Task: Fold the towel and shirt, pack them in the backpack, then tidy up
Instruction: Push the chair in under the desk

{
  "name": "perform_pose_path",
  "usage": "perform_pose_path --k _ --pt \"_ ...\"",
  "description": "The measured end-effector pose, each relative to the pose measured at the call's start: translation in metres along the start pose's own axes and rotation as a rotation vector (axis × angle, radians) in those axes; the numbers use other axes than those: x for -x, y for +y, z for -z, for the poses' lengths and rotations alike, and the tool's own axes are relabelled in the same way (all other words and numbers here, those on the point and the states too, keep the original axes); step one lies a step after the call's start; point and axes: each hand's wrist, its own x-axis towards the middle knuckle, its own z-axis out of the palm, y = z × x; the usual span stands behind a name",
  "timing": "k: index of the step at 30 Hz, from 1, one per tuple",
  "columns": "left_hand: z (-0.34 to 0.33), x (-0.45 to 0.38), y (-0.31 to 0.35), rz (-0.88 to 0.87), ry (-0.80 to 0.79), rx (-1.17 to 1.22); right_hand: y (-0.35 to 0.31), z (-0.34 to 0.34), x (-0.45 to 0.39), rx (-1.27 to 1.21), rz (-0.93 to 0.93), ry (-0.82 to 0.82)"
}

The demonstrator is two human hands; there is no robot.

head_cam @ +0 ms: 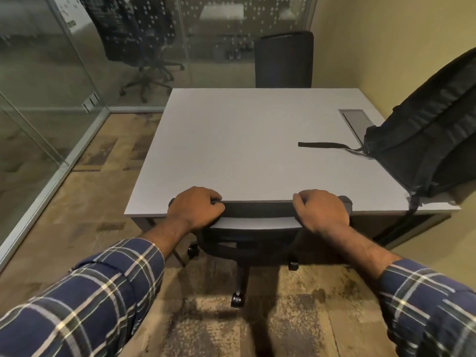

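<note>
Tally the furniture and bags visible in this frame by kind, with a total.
Office chairs: 3, near chair gripped by left hand and right hand, far chair, chair behind glass
Table: 1
Backpack: 1
Total: 5

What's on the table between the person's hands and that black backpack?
In the head view, only bare grey table lies there. The backpack has one loose strap trailing onto it. Both the left hand and right hand grip the chair back.
</note>
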Motion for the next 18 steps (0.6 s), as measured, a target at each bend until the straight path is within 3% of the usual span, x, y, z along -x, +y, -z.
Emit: perform_pose_path --k 18 --pt "0.0000 0.0044 -0.0054 0.018 0.068 0.137 0.0015 -0.0030 -0.0050 0.018 0.050 -0.028"
